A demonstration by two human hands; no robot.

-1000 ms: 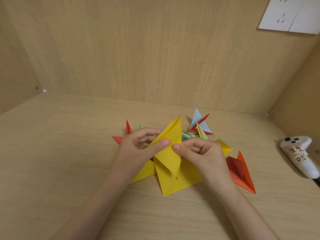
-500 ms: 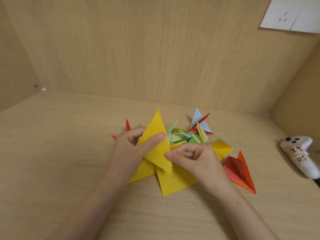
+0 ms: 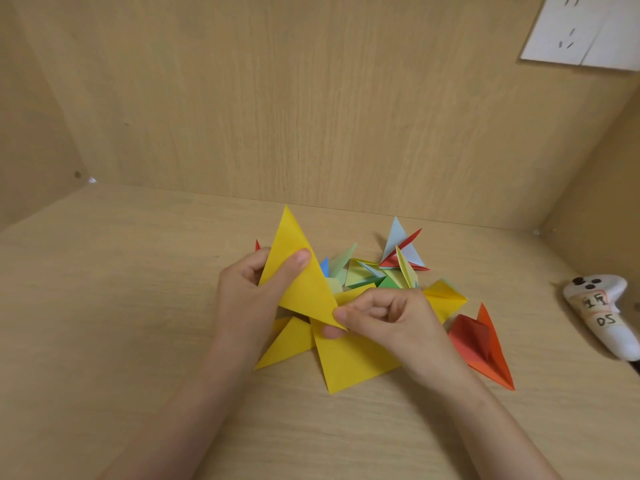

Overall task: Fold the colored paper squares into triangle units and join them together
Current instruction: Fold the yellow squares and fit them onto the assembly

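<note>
While both bare forearms reach in low and angle toward each other, the left hand (image 3: 249, 299) holds the big yellow triangle (image 3: 301, 271) up above the wooden desk (image 3: 104, 306). Its thumb lies flat across the front face and the other fingers are tucked behind, so it's properly gripping it. The long tip points up and away.

The right hand (image 3: 388, 317) pinches the triangle's lower corner between thumb and index finger. Its other fingers are curled into the palm, knuckles facing up. So both hands are grasping the same piece.

Right under the hands, 2 more yellow folded pieces (image 3: 349, 362) lie flat on the desk, partly hidden by the hands. Just beyond the right hand's knuckles sits a pile of folded units (image 3: 367, 271) in green, pale yellow, blue, light blue and red, some points sticking up. Just outside the right wrist an orange-red unit (image 3: 485, 344) lies flat.

Further out on that side lies a white controller (image 3: 602, 313) with a taped label (image 3: 601, 311). It's handwritten: the bottom line reads like "05", the top line I can't make out. High above the right hand, a white socket plate (image 3: 585, 29) sits on the back panel.
</note>
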